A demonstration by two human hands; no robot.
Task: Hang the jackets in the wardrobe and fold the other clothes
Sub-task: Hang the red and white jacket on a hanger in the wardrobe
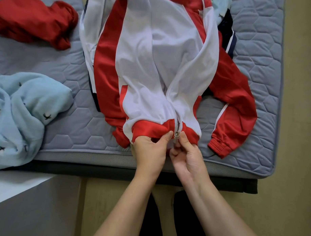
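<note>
A red and white zip jacket (149,52) lies front up on the blue quilted mattress (258,64), its hem at the near edge. The zip is joined only at the bottom and gapes open higher up. My left hand (150,151) pinches the red hem band just left of the zipper. My right hand (186,155) pinches the hem on the right side, beside the metal zipper slider (176,134). A navy and white garment (227,36) lies partly hidden under the jacket.
A crumpled red garment (33,23) lies at the far left of the mattress. A light blue fleece garment (22,115) with small dark prints hangs over the near left edge. A white and grey box (30,201) stands on the floor at lower left.
</note>
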